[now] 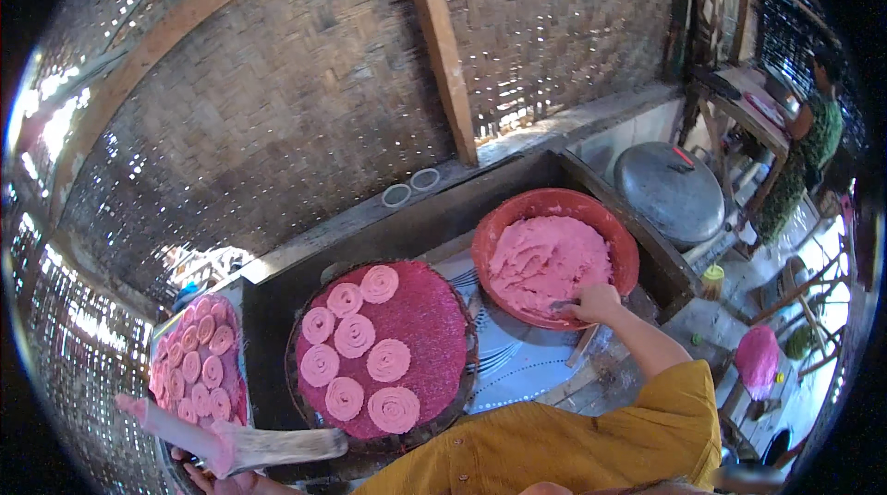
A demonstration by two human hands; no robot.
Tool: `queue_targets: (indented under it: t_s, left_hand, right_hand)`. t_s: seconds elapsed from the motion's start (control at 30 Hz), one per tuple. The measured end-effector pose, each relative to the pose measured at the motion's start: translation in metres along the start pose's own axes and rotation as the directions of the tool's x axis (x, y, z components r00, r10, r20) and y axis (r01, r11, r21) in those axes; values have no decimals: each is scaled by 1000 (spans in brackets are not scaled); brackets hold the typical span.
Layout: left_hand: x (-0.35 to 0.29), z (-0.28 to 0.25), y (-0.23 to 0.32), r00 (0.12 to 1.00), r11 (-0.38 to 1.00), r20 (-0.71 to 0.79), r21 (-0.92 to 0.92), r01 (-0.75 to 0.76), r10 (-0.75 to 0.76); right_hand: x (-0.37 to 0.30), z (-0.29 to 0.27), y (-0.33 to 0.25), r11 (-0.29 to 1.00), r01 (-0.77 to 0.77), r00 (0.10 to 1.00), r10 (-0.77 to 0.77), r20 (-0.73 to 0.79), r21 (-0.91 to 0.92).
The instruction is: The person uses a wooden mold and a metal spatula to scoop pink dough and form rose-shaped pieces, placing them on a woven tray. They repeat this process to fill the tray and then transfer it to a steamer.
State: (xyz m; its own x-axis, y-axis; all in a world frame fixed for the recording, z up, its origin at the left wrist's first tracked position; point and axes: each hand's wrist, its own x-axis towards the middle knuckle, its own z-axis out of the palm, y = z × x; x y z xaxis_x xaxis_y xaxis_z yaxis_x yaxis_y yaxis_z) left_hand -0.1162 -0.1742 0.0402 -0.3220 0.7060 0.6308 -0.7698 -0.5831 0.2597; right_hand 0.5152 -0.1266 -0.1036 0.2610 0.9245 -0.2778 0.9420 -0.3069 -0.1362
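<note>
At the lower left my left hand [222, 484] is closed around a dough press [226, 447], a pink-smeared pale tube with a thick wooden piece. My right hand [596, 303] reaches into the front of a red plastic basin [625, 250]. Its fingers are closed on a small greyish thing, partly hidden, against the pink dough [550, 255]. Between my hands lies a round pink-stained tray [430, 329]. Several flat spiral dough rounds [355, 336] sit on its left side and front; its right side is bare.
Another tray of pink rounds [191, 366] stands at the far left. Two small whitish rings [396, 196] rest on the ledge by the woven wall [268, 98]. A large lidded metal pot [670, 192] is at the right. Farther right, a person in green [813, 139] stands by a table.
</note>
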Motion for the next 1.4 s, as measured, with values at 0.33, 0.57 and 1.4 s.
queue_targets:
  t_s: [0.33,0.57,1.4]
  left_hand:
    - [-22,82,52,994,645,96,756,-109,56]
    - [-23,144,18,868,-225,34,960,-167,-496]
    - [-32,71,-10,654,-376,-224,921,-100,-723]
  right_hand:
    - [-56,-107,-12,574,134,981,-192,-26,808]
    - [-74,-99,-137,221,262,633,-774,5,939]
    - [-212,-161,-334,-119,117,-811,-584,-25,-986]
